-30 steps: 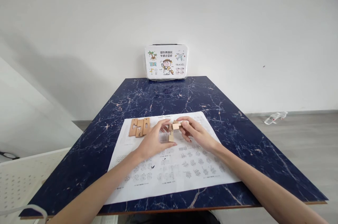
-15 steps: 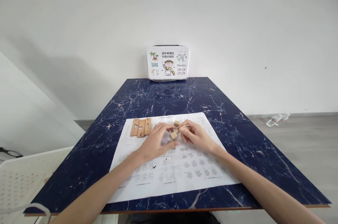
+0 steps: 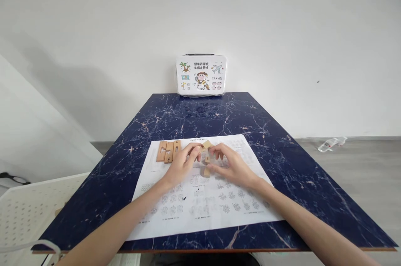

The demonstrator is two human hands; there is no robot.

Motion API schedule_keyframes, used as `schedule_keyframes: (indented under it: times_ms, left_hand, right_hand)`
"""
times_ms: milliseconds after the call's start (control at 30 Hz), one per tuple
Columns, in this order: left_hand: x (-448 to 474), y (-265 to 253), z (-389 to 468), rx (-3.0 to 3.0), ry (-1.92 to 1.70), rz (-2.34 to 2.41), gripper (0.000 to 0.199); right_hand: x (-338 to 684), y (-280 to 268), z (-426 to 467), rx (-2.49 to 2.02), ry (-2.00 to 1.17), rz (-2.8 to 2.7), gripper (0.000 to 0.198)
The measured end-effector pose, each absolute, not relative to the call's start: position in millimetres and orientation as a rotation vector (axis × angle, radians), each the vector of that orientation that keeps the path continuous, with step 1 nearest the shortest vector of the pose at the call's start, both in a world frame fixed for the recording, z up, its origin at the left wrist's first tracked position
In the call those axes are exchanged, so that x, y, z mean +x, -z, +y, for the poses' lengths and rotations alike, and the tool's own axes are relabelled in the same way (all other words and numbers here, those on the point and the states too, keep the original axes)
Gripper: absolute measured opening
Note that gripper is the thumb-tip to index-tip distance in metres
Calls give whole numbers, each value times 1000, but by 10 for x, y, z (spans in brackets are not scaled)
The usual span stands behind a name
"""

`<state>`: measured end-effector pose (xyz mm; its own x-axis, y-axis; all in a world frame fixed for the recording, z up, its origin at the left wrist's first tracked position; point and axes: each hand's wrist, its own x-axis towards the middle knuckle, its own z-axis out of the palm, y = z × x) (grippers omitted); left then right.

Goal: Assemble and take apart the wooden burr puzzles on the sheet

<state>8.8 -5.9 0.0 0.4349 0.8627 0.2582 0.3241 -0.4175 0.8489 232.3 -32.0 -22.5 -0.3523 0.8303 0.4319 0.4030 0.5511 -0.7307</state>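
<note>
Between my two hands is a small light wooden block puzzle (image 3: 207, 145), its blocky parts stacked one below another over the paper. My left hand (image 3: 184, 163) has its fingers curled, with the tips at the upper block's left side. My right hand (image 3: 233, 165) grips from the other side, index finger by the upper block and thumb against a lower block (image 3: 206, 172). Fingers partly hide the puzzle, so how its parts join cannot be seen. Left of my left hand lie flat wooden pieces (image 3: 168, 152) with cut-outs and handwritten marks, side by side.
A printed sheet (image 3: 169, 226) with rows of small drawings lies under my hands on the dark blue marbled table (image 3: 200, 117). At the far edge a white cartoon case (image 3: 201, 76) stands against the wall. A white perforated surface (image 3: 25, 211) is at lower left.
The puzzle's blocks have been turned and now line up more vertically. My right thumb has moved lower, and my left fingers have curled in. The view has shifted slightly.
</note>
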Motion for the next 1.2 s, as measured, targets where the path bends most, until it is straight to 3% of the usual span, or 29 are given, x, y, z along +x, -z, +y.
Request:
schedule_keyframes:
  times_ms: [200, 367, 567, 1200]
  left_hand:
    - [87, -18, -20, 1826, -935, 934, 43]
    - [92, -5, -15, 1754, -947, 940, 42]
    - [80, 72, 14, 1688, -944, 958, 42]
    - [110, 20, -115, 1873, -727, 938, 31]
  right_hand:
    - [2321, 273, -323, -873, -420, -2240, 57]
    - [2320, 292, -324, -887, -437, -2259, 51]
    - [2321, 196, -349, -922, -569, -2025, 60]
    - [2292, 168, -356, -849, -267, -2020, 62]
